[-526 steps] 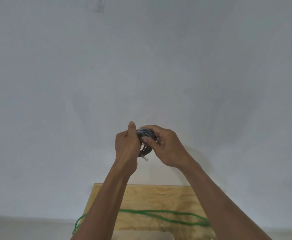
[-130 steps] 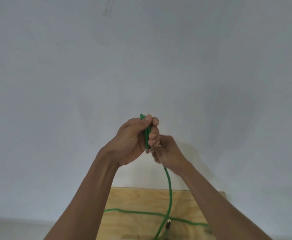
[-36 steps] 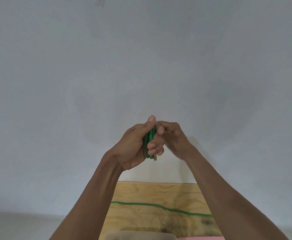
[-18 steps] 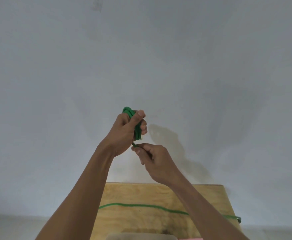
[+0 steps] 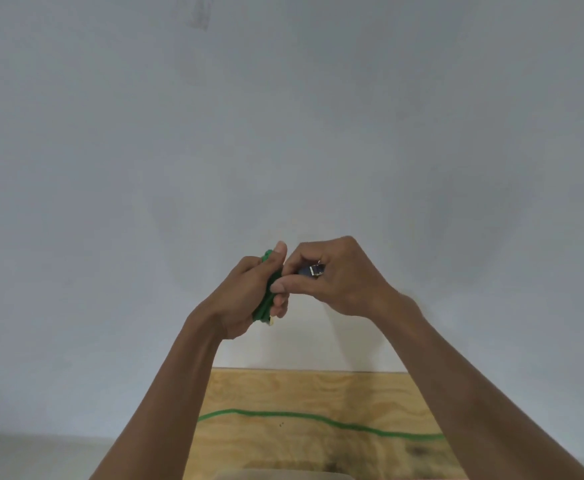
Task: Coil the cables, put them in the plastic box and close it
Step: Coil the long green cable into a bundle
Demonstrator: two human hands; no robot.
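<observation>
Since half a second ago, the right hand has risen from below the left hand to sit level beside it, both raised before the pale wall. Left fingers are clamped around the green cable coil. Right fingers are closed, pinching a small dark connector against the coil. Another stretch of green cable lies across the plywood worktop below.
</observation>
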